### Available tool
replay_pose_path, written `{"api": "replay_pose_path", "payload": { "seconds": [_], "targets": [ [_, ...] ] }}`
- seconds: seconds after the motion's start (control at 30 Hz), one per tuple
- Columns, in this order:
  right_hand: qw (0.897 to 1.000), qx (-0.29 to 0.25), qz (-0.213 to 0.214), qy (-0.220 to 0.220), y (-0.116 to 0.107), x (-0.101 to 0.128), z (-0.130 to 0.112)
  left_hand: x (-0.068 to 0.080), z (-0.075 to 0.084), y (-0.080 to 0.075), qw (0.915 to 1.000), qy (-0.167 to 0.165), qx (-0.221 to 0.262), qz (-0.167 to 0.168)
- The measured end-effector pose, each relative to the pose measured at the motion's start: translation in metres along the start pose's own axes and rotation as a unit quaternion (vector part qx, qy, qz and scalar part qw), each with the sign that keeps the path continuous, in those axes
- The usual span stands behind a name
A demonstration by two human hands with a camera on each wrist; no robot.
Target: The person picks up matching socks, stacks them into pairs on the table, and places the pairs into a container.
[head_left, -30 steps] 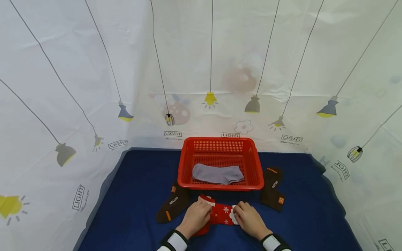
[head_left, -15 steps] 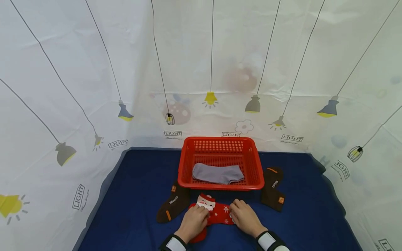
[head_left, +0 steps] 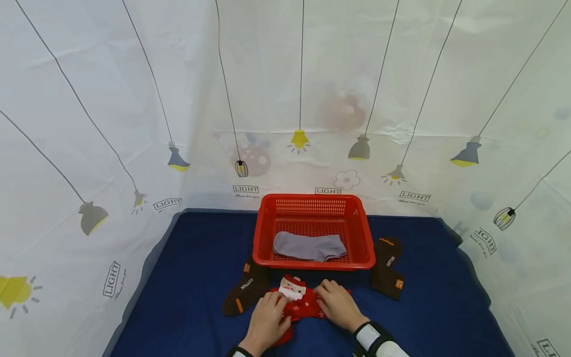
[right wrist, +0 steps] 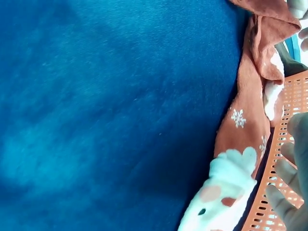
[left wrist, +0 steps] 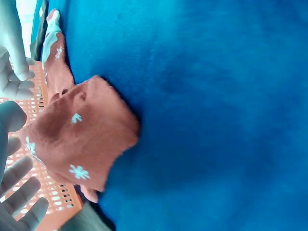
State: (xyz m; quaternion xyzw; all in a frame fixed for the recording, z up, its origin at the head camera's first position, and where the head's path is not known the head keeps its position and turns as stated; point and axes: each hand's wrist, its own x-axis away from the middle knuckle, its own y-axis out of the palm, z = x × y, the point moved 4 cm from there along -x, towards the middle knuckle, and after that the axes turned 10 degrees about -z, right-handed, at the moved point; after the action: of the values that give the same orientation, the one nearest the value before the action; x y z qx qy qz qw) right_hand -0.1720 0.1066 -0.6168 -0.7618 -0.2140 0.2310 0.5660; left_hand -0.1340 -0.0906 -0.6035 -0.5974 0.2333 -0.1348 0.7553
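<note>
Two red Christmas socks [head_left: 307, 303] with white snowflakes and Santa faces lie overlapping on the dark blue cloth. One Santa face [head_left: 292, 288] shows near the basket; the other [right wrist: 216, 195], in the right wrist view, is largely under my right hand in the head view. My left hand [head_left: 266, 317] is over the left part of the socks, its fingers loosely bent and spread in the left wrist view. My right hand [head_left: 340, 305] lies over the right end, fingers relaxed, fingertips at the red fabric. Neither hand pinches the cloth.
Just beyond the hands stands a red plastic basket [head_left: 314, 265] holding folded grey socks [head_left: 309, 247]. A brown sock [head_left: 247, 288] lies at its left front corner, another brown sock [head_left: 387, 267] at its right. A white printed sheet [head_left: 276, 99] hangs behind.
My right hand has slid left over the red socks' end. My left hand has drawn back slightly left and its fingers have loosened, uncovering the nearer Santa face.
</note>
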Motion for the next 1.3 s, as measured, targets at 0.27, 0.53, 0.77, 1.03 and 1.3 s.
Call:
{"api": "replay_pose_path", "payload": {
  "seconds": [0.27, 0.53, 0.77, 1.03, 1.3],
  "targets": [
    [1.000, 0.010, 0.006, -0.016, 0.001, -0.013, -0.008, 0.012, -0.008, -0.001, 0.9988, -0.045, 0.002, -0.020],
    [1.000, 0.021, 0.004, -0.020, 0.009, -0.023, -0.014, 0.019, -0.014, 0.012, 0.9930, -0.095, 0.016, -0.068],
    [1.000, 0.007, -0.023, -0.017, 0.015, -0.030, -0.017, 0.023, -0.017, 0.018, 0.9916, -0.096, 0.027, -0.082],
    [0.998, 0.020, -0.053, 0.000, 0.019, -0.036, -0.022, 0.023, -0.018, 0.025, 0.9802, -0.118, 0.067, -0.145],
    [0.996, 0.071, -0.047, -0.013, 0.029, -0.039, -0.026, 0.022, -0.019, 0.031, 0.9738, -0.130, 0.070, -0.172]
  ]
}}
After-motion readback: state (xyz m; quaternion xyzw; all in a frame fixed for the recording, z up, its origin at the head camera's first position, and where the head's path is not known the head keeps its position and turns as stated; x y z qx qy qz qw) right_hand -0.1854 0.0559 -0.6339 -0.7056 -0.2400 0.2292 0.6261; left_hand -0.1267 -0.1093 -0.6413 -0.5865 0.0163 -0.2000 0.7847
